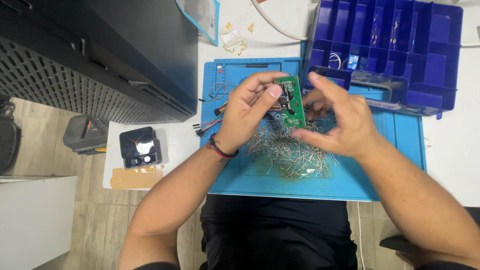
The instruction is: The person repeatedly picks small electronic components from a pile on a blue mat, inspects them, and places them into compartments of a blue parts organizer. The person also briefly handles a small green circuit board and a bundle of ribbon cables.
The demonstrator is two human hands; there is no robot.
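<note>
Holding a small green circuit board (291,102) above the blue work mat (380,180), both hands are closed on it in the head view: the left hand (245,112) pinches its left edge with thumb on the face, and the right hand (337,122) grips the right and lower edge with its fingertips. The board stands nearly upright, tilted toward the camera, with coloured jumper wires (215,120) trailing off to the left. Doing this well probably means gripping only the edges and keeping those wires slack. A heap of loose metal pins (285,150) lies directly beneath. The blue compartment organizer (425,55) crowds the upper right, and a dark cabinet (125,55) blocks the left; the freest room is toward the near mat edge.
</note>
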